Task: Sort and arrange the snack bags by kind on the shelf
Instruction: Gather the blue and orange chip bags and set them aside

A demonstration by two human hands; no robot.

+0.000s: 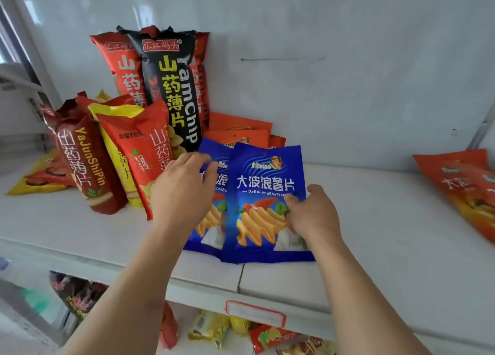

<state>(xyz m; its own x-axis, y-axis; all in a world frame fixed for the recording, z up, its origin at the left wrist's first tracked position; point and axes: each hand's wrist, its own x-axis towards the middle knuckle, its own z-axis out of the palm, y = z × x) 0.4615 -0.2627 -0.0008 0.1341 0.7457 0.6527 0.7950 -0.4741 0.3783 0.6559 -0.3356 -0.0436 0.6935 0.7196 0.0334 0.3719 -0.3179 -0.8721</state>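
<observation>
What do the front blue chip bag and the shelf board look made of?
Front blue chip bag: probably thin plastic film, glossy; it shows sheen and creases at its sealed edges. Shelf board: smooth, matte white, perhaps painted metal or laminate; the look leaves it open.

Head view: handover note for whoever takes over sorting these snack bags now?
Left hand: grips the rear blue wavy-chip bag.
Right hand: pinches the front blue wavy-chip bag.
Both blue bags overlap at the shelf front edge.
Done: orange wavy-chip bags stacked behind; yam chip bags grouped left, some leaning.
Left: one orange bag lies alone far right; a yellow bag lies flat far left.
</observation>
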